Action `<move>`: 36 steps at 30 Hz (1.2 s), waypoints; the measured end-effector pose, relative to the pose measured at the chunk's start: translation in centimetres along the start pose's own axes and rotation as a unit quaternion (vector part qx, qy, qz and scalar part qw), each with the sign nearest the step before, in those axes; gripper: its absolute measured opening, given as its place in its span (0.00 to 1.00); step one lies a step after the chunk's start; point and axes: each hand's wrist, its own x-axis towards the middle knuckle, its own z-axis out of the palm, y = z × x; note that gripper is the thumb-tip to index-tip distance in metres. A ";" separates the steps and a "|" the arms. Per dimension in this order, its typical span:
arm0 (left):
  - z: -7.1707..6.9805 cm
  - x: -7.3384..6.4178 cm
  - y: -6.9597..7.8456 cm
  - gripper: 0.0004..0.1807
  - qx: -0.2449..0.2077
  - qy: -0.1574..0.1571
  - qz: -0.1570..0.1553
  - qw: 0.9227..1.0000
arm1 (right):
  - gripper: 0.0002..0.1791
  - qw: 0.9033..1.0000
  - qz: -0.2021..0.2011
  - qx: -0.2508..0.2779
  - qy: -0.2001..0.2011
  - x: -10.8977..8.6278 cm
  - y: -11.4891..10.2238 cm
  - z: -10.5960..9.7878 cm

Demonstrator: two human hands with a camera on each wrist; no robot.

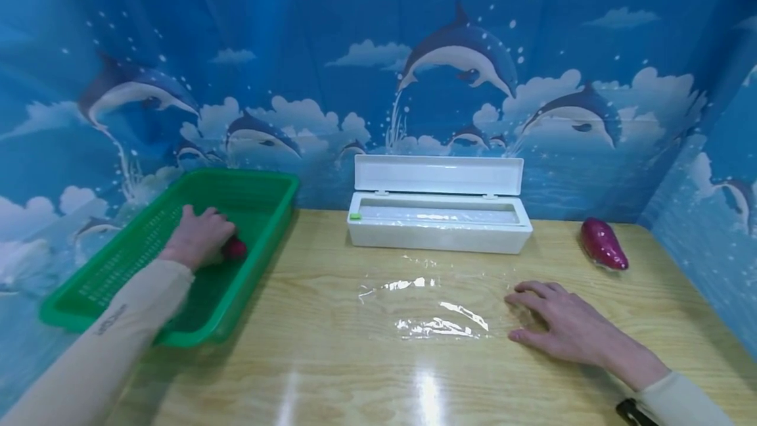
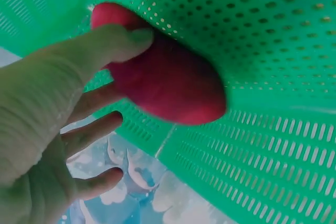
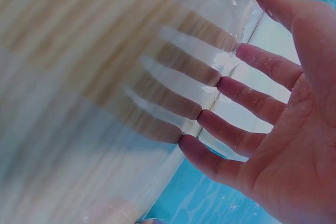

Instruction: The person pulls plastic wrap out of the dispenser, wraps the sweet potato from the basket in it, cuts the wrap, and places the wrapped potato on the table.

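Inside the green basket point(image 1: 227, 317), my left hand point(image 1: 200, 236) pinches a reddish-purple sweet potato point(image 2: 176, 85) between the thumb and a finger. The other fingers of that hand stand apart from it in the left wrist view. On the wooden table lies a flat sheet of clear cling film point(image 1: 434, 327), crinkled and shiny. My right hand point(image 1: 562, 324) touches the table with its fingertips at the film's right edge, fingers spread and gently bent, nothing gripped. A second purple sweet potato point(image 1: 603, 244), glossy as if wrapped in film, lies beyond the right hand.
At the back of the table stands a white cling film dispenser point(image 1: 437, 235) with its lid raised and a green slider at its left end. A blue dolphin-print backdrop point(image 1: 331, 31) rises behind the table and along the right side.
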 end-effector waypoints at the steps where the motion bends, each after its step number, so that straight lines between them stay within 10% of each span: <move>1: -0.2 0.0 -0.1 0.14 0.002 0.004 -0.004 1.000 | 0.35 1.000 -0.001 0.000 0.000 0.0 0.0 0.0; 19: -6.2 -0.5 0.5 0.26 0.047 0.153 0.006 0.987 | 0.35 1.000 0.002 0.006 -0.004 0.0 0.0 0.0; 36: -9.6 0.5 4.3 0.30 -0.039 0.220 0.034 0.974 | 0.35 1.000 0.004 -0.001 -0.004 0.0 0.0 -0.1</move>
